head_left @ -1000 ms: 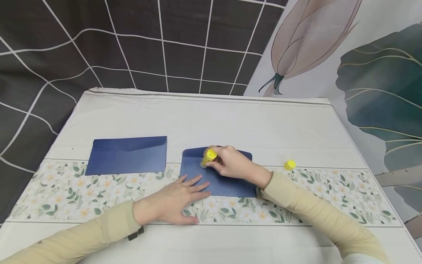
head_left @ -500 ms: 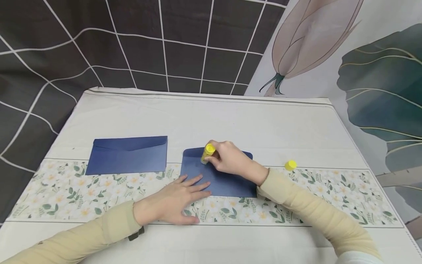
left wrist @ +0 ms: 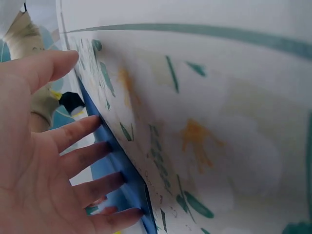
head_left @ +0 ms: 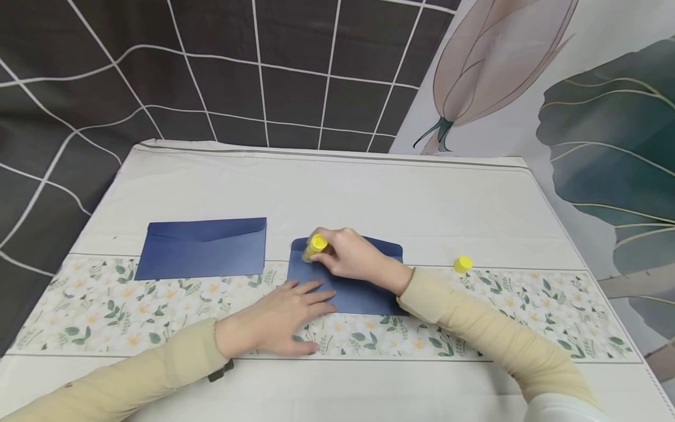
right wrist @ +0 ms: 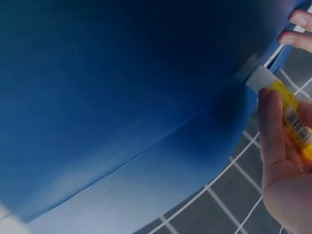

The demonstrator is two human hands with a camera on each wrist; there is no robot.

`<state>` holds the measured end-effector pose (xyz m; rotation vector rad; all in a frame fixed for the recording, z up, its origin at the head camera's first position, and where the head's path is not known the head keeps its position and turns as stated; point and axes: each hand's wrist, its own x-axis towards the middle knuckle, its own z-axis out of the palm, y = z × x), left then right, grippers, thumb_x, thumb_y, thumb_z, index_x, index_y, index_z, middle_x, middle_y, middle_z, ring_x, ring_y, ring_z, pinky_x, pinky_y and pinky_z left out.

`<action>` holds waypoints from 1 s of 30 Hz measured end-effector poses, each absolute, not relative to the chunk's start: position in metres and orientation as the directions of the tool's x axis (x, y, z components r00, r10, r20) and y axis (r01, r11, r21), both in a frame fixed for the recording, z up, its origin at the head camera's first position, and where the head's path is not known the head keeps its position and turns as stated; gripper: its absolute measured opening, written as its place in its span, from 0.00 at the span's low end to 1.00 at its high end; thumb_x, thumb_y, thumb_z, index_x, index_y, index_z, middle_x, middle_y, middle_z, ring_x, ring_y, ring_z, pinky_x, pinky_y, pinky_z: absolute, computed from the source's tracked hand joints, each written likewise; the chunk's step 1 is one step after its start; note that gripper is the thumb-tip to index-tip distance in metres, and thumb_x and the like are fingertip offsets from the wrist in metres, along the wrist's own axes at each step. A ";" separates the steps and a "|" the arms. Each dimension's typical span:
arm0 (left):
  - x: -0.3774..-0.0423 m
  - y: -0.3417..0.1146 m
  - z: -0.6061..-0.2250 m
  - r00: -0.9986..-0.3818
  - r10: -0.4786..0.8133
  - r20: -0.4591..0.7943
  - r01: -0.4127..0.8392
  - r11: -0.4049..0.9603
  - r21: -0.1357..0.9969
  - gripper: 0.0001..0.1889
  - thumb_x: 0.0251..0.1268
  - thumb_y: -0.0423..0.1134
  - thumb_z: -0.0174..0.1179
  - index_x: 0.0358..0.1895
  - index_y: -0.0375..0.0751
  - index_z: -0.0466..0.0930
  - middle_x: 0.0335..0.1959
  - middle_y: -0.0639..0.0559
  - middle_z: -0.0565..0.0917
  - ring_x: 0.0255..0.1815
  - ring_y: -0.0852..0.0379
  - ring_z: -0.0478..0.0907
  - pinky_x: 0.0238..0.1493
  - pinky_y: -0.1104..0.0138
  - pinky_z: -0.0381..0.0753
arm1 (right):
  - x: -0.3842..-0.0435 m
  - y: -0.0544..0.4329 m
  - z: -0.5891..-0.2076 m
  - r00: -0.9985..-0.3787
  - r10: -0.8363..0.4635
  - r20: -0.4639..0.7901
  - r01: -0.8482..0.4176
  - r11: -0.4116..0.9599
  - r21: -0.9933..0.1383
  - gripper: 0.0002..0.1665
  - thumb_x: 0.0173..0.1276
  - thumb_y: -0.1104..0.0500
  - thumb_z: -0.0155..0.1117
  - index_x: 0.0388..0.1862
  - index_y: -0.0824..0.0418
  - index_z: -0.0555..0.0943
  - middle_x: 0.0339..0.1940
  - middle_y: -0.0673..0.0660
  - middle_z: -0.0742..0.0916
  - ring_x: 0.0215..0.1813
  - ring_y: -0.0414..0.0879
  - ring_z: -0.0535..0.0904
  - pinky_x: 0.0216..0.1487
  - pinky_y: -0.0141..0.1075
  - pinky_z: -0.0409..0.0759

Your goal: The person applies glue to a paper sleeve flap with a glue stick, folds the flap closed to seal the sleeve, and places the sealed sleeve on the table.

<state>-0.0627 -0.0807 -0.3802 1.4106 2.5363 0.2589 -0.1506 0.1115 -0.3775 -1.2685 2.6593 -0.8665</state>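
Note:
A blue envelope [head_left: 358, 296] lies on the table with its flap [head_left: 387, 247] opened out toward the far side. My right hand [head_left: 350, 255] grips a yellow glue stick [head_left: 316, 245], tilted, its tip down at the envelope's upper left near the flap fold. In the right wrist view the white end of the glue stick [right wrist: 287, 109] meets the blue paper, with fingers and thumb around its barcoded barrel. My left hand [head_left: 279, 316] lies with fingers spread, their tips resting on the envelope's lower left edge; the left wrist view shows the straight fingers [left wrist: 92, 156] against that edge.
A second blue envelope [head_left: 203, 249], its flap folded down, lies to the left. The glue stick's yellow cap [head_left: 463, 264] stands to the right. A white cloth with a floral band [head_left: 527, 310] covers the table; a dark gridded curtain [head_left: 211, 70] hangs behind.
My right hand has slid the glue stick leftward along the envelope near the flap fold. The left hand, the other envelope and the cap have stayed put.

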 end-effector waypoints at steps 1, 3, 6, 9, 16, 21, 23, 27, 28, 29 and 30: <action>-0.062 -0.081 -0.380 -0.509 0.853 -0.113 0.814 0.520 0.260 0.35 0.59 0.60 0.58 0.69 0.50 0.68 0.71 0.50 0.68 0.73 0.42 0.62 0.63 0.40 0.69 | -0.150 0.108 -0.377 -0.646 -0.745 0.166 -0.701 0.492 -0.517 0.14 0.68 0.56 0.63 0.48 0.62 0.78 0.34 0.52 0.87 0.28 0.35 0.81 0.29 0.20 0.76; -0.062 -0.081 -0.381 -0.506 0.856 -0.110 0.818 0.516 0.255 0.36 0.59 0.59 0.58 0.70 0.51 0.66 0.72 0.49 0.67 0.73 0.43 0.62 0.63 0.41 0.69 | -0.149 0.103 -0.376 -0.631 -0.761 0.153 -0.710 0.485 -0.511 0.14 0.68 0.56 0.63 0.48 0.61 0.78 0.33 0.51 0.87 0.27 0.35 0.80 0.28 0.20 0.76; -0.061 -0.083 -0.383 -0.504 0.856 -0.110 0.823 0.515 0.238 0.36 0.59 0.59 0.58 0.71 0.53 0.64 0.73 0.50 0.66 0.74 0.43 0.60 0.64 0.42 0.69 | -0.146 0.102 -0.373 -0.629 -0.767 0.126 -0.705 0.495 -0.508 0.13 0.67 0.56 0.63 0.47 0.61 0.78 0.32 0.50 0.86 0.26 0.33 0.79 0.28 0.21 0.76; -0.060 -0.084 -0.384 -0.505 0.856 -0.108 0.826 0.516 0.227 0.35 0.59 0.59 0.58 0.70 0.53 0.66 0.73 0.50 0.65 0.74 0.43 0.60 0.65 0.42 0.68 | -0.142 0.108 -0.370 -0.638 -0.764 0.099 -0.699 0.521 -0.489 0.14 0.67 0.56 0.63 0.47 0.63 0.77 0.31 0.51 0.86 0.24 0.32 0.77 0.27 0.21 0.75; -0.060 -0.084 -0.385 -0.513 0.853 -0.099 0.812 0.519 0.265 0.35 0.59 0.58 0.59 0.69 0.51 0.68 0.73 0.50 0.66 0.75 0.42 0.59 0.65 0.40 0.66 | -0.133 0.133 -0.368 -0.679 -0.728 0.094 -0.678 0.574 -0.460 0.15 0.67 0.55 0.64 0.48 0.63 0.77 0.29 0.50 0.86 0.20 0.31 0.73 0.23 0.22 0.73; -0.060 -0.082 -0.383 -0.528 0.841 -0.116 0.794 0.538 0.283 0.35 0.58 0.58 0.59 0.68 0.47 0.68 0.72 0.49 0.66 0.75 0.43 0.59 0.66 0.38 0.62 | -0.129 0.153 -0.369 -0.722 -0.683 0.110 -0.642 0.602 -0.475 0.13 0.66 0.56 0.65 0.45 0.62 0.77 0.30 0.52 0.86 0.21 0.32 0.74 0.24 0.23 0.74; -0.060 -0.081 -0.383 -0.530 0.840 -0.117 0.794 0.540 0.280 0.35 0.58 0.58 0.60 0.68 0.47 0.68 0.72 0.49 0.67 0.74 0.43 0.60 0.67 0.37 0.61 | -0.128 0.161 -0.368 -0.736 -0.668 0.111 -0.629 0.614 -0.478 0.13 0.65 0.57 0.65 0.45 0.62 0.78 0.30 0.52 0.87 0.21 0.33 0.75 0.24 0.23 0.75; -0.061 -0.080 -0.382 -0.521 0.847 -0.102 0.806 0.528 0.268 0.35 0.58 0.57 0.60 0.67 0.45 0.69 0.71 0.48 0.69 0.73 0.42 0.62 0.68 0.39 0.61 | -0.125 0.177 -0.368 -0.768 -0.633 0.100 -0.591 0.639 -0.493 0.13 0.65 0.58 0.66 0.44 0.63 0.78 0.30 0.54 0.87 0.22 0.36 0.77 0.24 0.24 0.76; -0.061 -0.080 -0.382 -0.520 0.848 -0.102 0.808 0.527 0.265 0.35 0.58 0.57 0.60 0.67 0.45 0.70 0.71 0.48 0.69 0.73 0.42 0.62 0.68 0.40 0.62 | -0.123 0.181 -0.368 -0.776 -0.624 0.096 -0.580 0.645 -0.498 0.13 0.64 0.58 0.66 0.45 0.63 0.78 0.30 0.54 0.87 0.22 0.36 0.77 0.24 0.24 0.76; -0.061 -0.080 -0.382 -0.520 0.847 -0.107 0.808 0.529 0.262 0.35 0.58 0.57 0.59 0.67 0.45 0.69 0.71 0.48 0.69 0.73 0.42 0.62 0.69 0.42 0.62 | -0.122 0.184 -0.368 -0.782 -0.616 0.092 -0.570 0.649 -0.503 0.13 0.65 0.58 0.66 0.45 0.63 0.78 0.30 0.54 0.87 0.22 0.35 0.77 0.24 0.24 0.76; -0.062 -0.080 -0.381 -0.521 0.847 -0.109 0.807 0.530 0.262 0.35 0.59 0.57 0.59 0.67 0.44 0.69 0.71 0.48 0.69 0.73 0.42 0.62 0.70 0.43 0.62 | -0.121 0.188 -0.368 -0.790 -0.607 0.087 -0.559 0.654 -0.510 0.13 0.65 0.58 0.66 0.45 0.63 0.78 0.30 0.54 0.87 0.22 0.35 0.77 0.24 0.24 0.77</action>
